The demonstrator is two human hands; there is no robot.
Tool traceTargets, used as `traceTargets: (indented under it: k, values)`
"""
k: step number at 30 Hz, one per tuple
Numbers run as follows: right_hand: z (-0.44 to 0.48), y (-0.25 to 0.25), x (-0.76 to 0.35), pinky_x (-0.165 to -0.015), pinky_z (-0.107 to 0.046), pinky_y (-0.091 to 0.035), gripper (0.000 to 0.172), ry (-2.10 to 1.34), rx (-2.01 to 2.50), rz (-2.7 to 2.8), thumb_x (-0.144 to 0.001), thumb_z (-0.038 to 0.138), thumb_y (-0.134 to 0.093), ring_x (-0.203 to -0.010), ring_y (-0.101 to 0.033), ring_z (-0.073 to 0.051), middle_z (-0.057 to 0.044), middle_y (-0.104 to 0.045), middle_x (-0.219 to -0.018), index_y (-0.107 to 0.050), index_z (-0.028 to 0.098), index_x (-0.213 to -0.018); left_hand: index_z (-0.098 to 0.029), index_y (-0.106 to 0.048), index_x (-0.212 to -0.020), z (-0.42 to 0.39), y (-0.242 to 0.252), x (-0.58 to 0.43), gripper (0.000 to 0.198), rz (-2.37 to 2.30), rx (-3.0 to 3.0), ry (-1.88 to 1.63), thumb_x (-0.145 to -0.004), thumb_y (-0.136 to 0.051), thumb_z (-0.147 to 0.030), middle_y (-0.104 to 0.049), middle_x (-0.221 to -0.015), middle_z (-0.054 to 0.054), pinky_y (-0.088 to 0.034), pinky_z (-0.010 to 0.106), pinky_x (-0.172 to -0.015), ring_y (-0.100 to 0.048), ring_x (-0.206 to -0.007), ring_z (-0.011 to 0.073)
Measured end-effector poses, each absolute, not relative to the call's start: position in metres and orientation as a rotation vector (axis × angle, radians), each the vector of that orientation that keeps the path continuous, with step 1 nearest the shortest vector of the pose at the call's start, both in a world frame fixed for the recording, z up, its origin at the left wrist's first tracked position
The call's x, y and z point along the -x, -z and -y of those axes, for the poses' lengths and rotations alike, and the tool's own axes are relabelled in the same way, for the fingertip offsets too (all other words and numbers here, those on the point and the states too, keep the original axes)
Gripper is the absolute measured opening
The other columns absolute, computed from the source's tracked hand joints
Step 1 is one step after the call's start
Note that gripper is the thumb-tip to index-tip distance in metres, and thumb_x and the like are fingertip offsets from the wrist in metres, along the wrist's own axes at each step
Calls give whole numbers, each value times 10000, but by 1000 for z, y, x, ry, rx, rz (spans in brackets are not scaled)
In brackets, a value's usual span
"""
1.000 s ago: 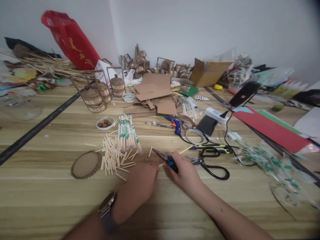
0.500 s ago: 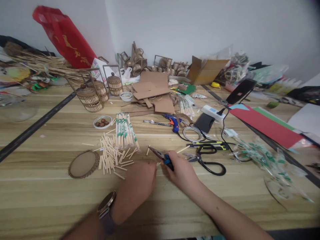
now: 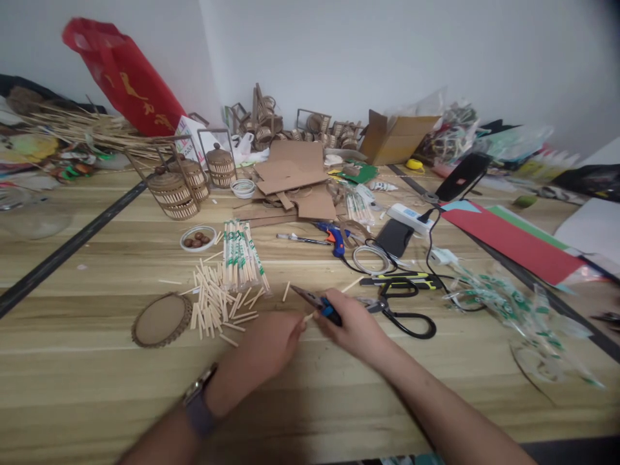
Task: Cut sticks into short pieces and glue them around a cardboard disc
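My right hand (image 3: 353, 326) is wrapped round needle-nose pliers (image 3: 310, 298) with blue and black handles, their jaws pointing up and to the left. Close beside it, my left hand (image 3: 274, 339) is closed in a pinch on a short wooden stick (image 3: 309, 317), whose pale end shows between the two hands. The fingertips of the left hand are partly hidden behind its back. One loose stick (image 3: 286, 292) lies just past the pliers' tip. To the left spreads a pile of cut sticks (image 3: 210, 300), with a round cardboard disc (image 3: 162, 320) with a ridged rim beside it.
Black-handled scissors (image 3: 409, 323) and a yellow-black cutter (image 3: 411, 281) lie right of my hands. Farther back are wrapped chopsticks (image 3: 239, 252), a blue glue gun (image 3: 336, 239), a bowl of brown beads (image 3: 198, 239), cardboard sheets (image 3: 290, 168) and small lidded baskets (image 3: 174, 190).
My left wrist has turned, so the watch shows more edge-on, and the stick's end is plainer between the hands. The right hand keeps hold of the pliers, nearly in place.
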State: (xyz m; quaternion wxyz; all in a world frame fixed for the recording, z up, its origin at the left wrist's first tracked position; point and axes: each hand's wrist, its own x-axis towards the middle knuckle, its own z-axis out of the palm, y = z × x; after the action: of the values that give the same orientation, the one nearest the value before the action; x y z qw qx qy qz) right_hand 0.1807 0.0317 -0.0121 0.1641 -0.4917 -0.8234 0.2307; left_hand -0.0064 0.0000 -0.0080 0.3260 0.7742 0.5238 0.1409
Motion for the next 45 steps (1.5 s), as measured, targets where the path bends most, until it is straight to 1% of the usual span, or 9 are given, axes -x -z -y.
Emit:
traceTargets:
  k: [4,8,13,18,28,33,36,40,45]
  values:
    - [-38,-3,-192,-599,-237,-374,123,-1010,1097,2234,-880,277,-510,-642,-504,-141,11,-551,-698,-526,197,-788,-182,-634,-843,-8,-7,25,292,-1100,-1962,-408,-947,-386,-296,-650,-776,34,-412,268,-677,-590,-736,187]
    - [-37,-9,-194,-619,-237,-388,126,-1062,1050,2175,-885,286,-527,-668,-512,-138,10,-559,-717,-528,197,-796,-186,-584,-854,-12,-6,30,349,-1083,-1706,-517,-959,-353,-425,-516,-591,-38,-378,238,-566,-492,-555,137]
    - [-29,1,-187,-643,-251,-416,32,-985,1095,2253,-871,217,-521,-707,-557,-156,-14,-612,-807,-509,210,-900,-189,-536,-771,-12,10,17,352,-1105,-1433,-611,-886,-394,-489,-616,-633,11,-458,277,-607,-588,-593,169]
    - [-22,5,-183,-728,-286,-464,317,-1001,1090,2346,-760,75,-541,-847,-633,-199,-60,-661,-952,-482,211,-1040,-180,-609,-778,-10,14,11,351,-1108,-1450,-548,-857,-431,-473,-686,-713,50,-507,319,-670,-661,-676,214]
    - [-21,7,-181,-894,-353,-498,585,-1039,983,2361,-694,16,-548,-1103,-633,-248,-133,-657,-1195,-434,184,-1244,-179,-680,-1024,-2,23,9,281,-1019,-1307,-597,-837,-529,-324,-670,-653,12,-540,317,-620,-646,-610,195]
    - [-21,3,-182,-938,-363,-489,562,-1081,905,2345,-721,31,-556,-1123,-627,-239,-115,-661,-1197,-494,206,-1251,-182,-681,-840,-2,21,9,165,-958,-1221,-568,-787,-585,-306,-664,-629,12,-532,326,-619,-624,-587,187]
    - [-22,4,-181,-949,-369,-484,533,-1013,860,2291,-749,56,-557,-1127,-613,-234,-115,-638,-1215,-502,209,-1257,-181,-614,-693,-4,16,8,259,-913,-1185,-545,-771,-628,-428,-642,-598,12,-513,319,-610,-600,-568,175]
    - [-25,8,-181,-1042,-435,-414,478,-736,854,2177,-804,92,-547,-1259,-486,-249,-152,-526,-1298,-472,203,-1263,-168,-595,-731,-8,11,8,439,-935,-1110,-628,-748,-628,-605,-663,-668,28,-492,314,-654,-619,-617,175]
    - [-22,14,-177,-1025,-465,-436,466,-646,994,2146,-818,238,-660,-1282,-441,-287,-163,-445,-1286,-477,210,-1246,-165,-617,-785,-9,15,5,401,-1026,-1028,-751,-773,-617,-566,-665,-736,29,-464,296,-703,-617,-713,177]
